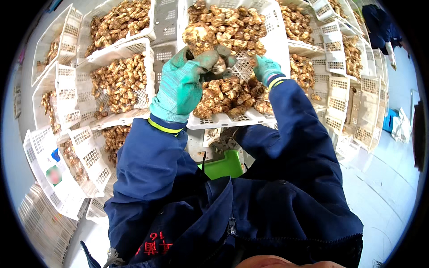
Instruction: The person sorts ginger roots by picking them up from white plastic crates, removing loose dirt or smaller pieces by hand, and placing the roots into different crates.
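My left hand (175, 85), in a teal glove with dark, soiled fingertips, is closed over a white crate (279, 31). Held in it is a large, lumpy brown-and-cream clump (198, 39), like a tuber or mushroom. A smaller pale piece (218, 66) shows between the dark fingertips. At the crate's right side is my right hand (267, 69), also gloved in teal. Its fingers point left and look bent; whether they hold anything is hidden. Similar pieces fill the crate's far part (237, 27) and near part (223, 96), with bare perforated bottom between.
More white crates of the same pieces stand at left (118, 82) and right (302, 71). A green plastic container (223, 166) lies below the near rim, by my legs. Stacked crates (47, 223) are at lower left. Another person (383, 29) in dark clothes is at upper right.
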`<state>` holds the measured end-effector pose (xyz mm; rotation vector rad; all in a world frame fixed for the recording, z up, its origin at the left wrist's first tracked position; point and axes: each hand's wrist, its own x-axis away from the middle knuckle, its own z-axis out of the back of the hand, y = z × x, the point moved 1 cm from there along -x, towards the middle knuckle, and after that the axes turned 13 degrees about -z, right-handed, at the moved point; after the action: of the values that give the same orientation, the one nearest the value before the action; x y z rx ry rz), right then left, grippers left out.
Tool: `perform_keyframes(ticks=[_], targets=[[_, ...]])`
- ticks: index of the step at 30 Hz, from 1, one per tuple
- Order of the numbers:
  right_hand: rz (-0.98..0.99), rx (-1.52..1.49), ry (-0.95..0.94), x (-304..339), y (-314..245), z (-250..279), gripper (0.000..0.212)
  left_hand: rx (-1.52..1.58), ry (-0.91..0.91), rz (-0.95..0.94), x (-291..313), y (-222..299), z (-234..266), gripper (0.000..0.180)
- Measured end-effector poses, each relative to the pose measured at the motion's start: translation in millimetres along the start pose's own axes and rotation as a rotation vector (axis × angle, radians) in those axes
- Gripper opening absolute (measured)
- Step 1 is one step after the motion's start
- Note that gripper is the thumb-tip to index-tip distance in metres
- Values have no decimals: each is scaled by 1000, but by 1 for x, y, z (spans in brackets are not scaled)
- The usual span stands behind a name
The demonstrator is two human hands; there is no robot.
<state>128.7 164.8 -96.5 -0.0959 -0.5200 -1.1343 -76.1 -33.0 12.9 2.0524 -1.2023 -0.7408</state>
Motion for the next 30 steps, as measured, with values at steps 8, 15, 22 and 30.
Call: perform_keyframes(ticks=[8,15,22,30], targets=[[-245,-142,-69,-23,-16,-26,54,101,-133,22,-11,43,-37,48],[292,-1361,-166,23,-3,111,42,297,-13,-24,-12,10,-1,40],[499,-905,148,64,-34,186,35,604,144,28,-16,47,-42,65],[-350,-331,-27,-52,-11,-6,54,594,53,-8,-22,48,-5,57]])
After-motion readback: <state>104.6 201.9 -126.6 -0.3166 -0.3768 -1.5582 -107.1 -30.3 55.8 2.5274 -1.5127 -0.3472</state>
